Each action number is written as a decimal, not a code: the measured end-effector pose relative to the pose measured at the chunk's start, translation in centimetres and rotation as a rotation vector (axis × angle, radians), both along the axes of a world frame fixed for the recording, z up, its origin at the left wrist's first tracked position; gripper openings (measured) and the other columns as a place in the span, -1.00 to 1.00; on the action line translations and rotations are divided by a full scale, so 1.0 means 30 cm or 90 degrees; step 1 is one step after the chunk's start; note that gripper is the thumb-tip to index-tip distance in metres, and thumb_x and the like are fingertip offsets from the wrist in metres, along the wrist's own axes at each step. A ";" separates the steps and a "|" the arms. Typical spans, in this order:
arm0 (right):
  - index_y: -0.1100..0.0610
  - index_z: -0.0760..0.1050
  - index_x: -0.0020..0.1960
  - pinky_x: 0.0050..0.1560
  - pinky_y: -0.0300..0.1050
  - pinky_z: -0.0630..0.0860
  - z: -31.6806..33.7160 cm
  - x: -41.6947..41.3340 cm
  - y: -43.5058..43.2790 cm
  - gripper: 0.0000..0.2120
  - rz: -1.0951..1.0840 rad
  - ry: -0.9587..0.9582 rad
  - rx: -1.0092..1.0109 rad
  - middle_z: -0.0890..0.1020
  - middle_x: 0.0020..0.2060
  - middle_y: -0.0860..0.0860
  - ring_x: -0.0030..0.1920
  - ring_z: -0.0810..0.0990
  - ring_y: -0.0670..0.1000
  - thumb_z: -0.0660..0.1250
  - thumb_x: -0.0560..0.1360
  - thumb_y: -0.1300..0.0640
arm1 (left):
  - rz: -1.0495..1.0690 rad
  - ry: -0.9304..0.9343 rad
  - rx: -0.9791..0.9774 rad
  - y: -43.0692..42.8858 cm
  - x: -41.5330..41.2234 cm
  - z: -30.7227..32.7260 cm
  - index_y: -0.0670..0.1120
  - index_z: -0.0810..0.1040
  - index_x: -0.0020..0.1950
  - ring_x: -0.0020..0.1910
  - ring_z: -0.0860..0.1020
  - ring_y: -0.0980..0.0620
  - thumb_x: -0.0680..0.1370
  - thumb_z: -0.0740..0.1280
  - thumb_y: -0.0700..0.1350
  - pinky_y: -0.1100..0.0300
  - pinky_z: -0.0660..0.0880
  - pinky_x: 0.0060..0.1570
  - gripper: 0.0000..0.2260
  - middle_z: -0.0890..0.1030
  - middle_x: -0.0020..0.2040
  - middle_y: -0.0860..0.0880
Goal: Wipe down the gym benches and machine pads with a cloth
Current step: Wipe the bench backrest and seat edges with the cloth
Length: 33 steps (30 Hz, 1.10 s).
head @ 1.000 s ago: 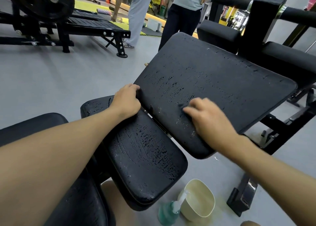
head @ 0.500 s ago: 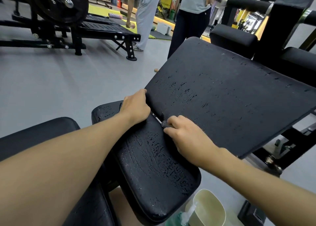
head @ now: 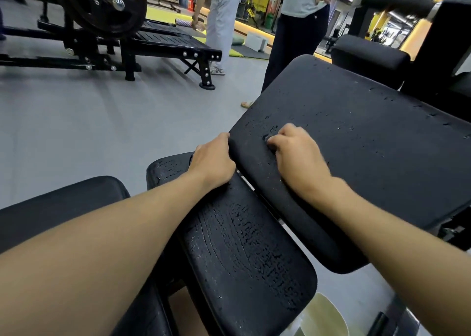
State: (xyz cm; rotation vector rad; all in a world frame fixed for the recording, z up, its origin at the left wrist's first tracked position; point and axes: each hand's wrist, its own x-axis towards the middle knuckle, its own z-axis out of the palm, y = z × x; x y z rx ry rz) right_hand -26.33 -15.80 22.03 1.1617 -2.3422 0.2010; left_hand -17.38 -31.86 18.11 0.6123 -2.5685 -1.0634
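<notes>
Right hand (head: 298, 157) slid up the pad (head: 369, 162), cloth (head: 266, 138) under its grip.

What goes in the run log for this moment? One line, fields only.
left hand: grips large pad corner | right hand: presses dark cloth on same pad | seat pad: cracked

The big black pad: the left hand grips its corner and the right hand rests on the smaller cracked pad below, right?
Not quite. In the head view the right hand, gripping a dark cloth, rests on the big black pad itself, not the smaller cracked pad below. The left hand does grip the big pad's corner.
</notes>
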 end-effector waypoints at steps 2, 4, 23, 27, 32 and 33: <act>0.22 0.63 -0.09 -0.17 0.06 0.52 -0.064 0.081 -0.039 -0.77 0.082 -0.031 0.060 0.55 -0.12 0.14 -0.15 0.49 0.21 0.25 0.38 0.41 | 0.000 -0.007 -0.004 0.000 -0.002 0.006 -0.09 0.34 0.43 0.39 0.41 -0.17 0.45 0.13 -0.34 -0.02 0.41 0.29 -0.47 0.52 0.36 -0.10; 0.20 0.61 -0.08 -0.15 0.06 0.51 -0.115 0.130 -0.050 -0.77 0.192 -0.051 0.182 0.54 -0.12 0.13 -0.15 0.49 0.19 0.26 0.37 0.41 | 0.007 -0.016 -0.010 -0.002 -0.006 0.009 -0.09 0.32 0.44 0.40 0.40 -0.18 0.45 0.18 -0.32 -0.03 0.40 0.30 -0.46 0.51 0.39 -0.10; 0.09 0.49 0.30 0.15 0.06 0.37 -0.022 -0.012 -0.175 -0.63 0.156 -0.069 0.155 0.44 0.22 0.07 0.11 0.38 0.17 0.15 0.54 0.05 | 0.009 -0.014 -0.058 -0.011 -0.030 -0.019 -0.10 0.06 0.58 0.34 0.42 -0.26 0.50 0.15 -0.29 -0.03 0.38 0.27 -0.36 0.50 0.39 -0.12; 0.13 0.21 0.54 0.45 0.07 0.18 -0.001 -0.058 -0.150 -0.51 0.176 -0.053 0.255 0.29 0.47 0.04 0.47 0.16 0.17 0.11 0.62 0.13 | 0.006 -0.007 -0.066 -0.012 -0.032 -0.018 -0.10 0.04 0.58 0.33 0.42 -0.28 0.51 0.17 -0.28 -0.02 0.39 0.25 -0.35 0.49 0.41 -0.11; -0.08 0.46 0.36 0.18 -0.02 0.31 -0.006 -0.081 -0.167 -0.59 0.224 0.056 0.306 0.44 0.31 -0.14 0.35 0.29 0.04 0.25 0.53 0.17 | 0.014 -0.007 -0.070 -0.011 -0.034 -0.022 -0.06 0.01 0.61 0.32 0.42 -0.27 0.53 0.14 -0.26 -0.03 0.41 0.23 -0.34 0.52 0.36 -0.13; -0.09 0.50 0.30 0.12 -0.05 0.32 -0.002 -0.085 -0.175 -0.60 0.223 0.071 0.314 0.46 0.25 -0.14 0.29 0.32 0.04 0.25 0.51 0.19 | 0.014 -0.006 -0.073 -0.012 -0.035 -0.025 -0.05 0.01 0.61 0.31 0.42 -0.27 0.53 0.14 -0.26 -0.03 0.41 0.22 -0.34 0.52 0.35 -0.13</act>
